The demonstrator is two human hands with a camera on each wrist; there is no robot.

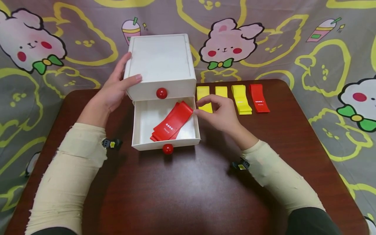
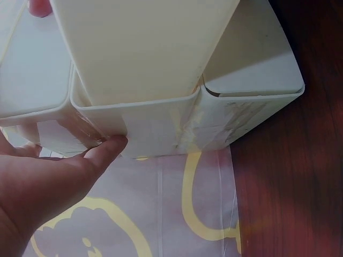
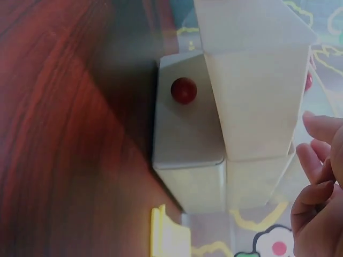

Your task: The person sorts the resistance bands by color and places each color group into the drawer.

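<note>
A white drawer cabinet [image 1: 160,58] stands toward the back of the table, its middle drawer [image 1: 144,125] pulled out. In that drawer lie overlapping red resistance bands [image 1: 173,122], the top one printed "Heavy" and propped against the right wall. My left hand [image 1: 113,89] rests on the cabinet's upper left edge, thumb on top and fingers along the side. At the drawer's right rim is my right hand [image 1: 220,112], thumb and index fingertips close beside the band's end. In the right wrist view, nothing shows between its bent, parted fingers [image 3: 321,126].
Right of the cabinet, three yellow bands [image 1: 241,99] and one red band [image 1: 259,98] lie in a row on the dark wooden table [image 1: 188,189]. Red knobs [image 1: 162,93] stick out from the drawer fronts. A patterned curtain [image 1: 279,39] hangs close behind.
</note>
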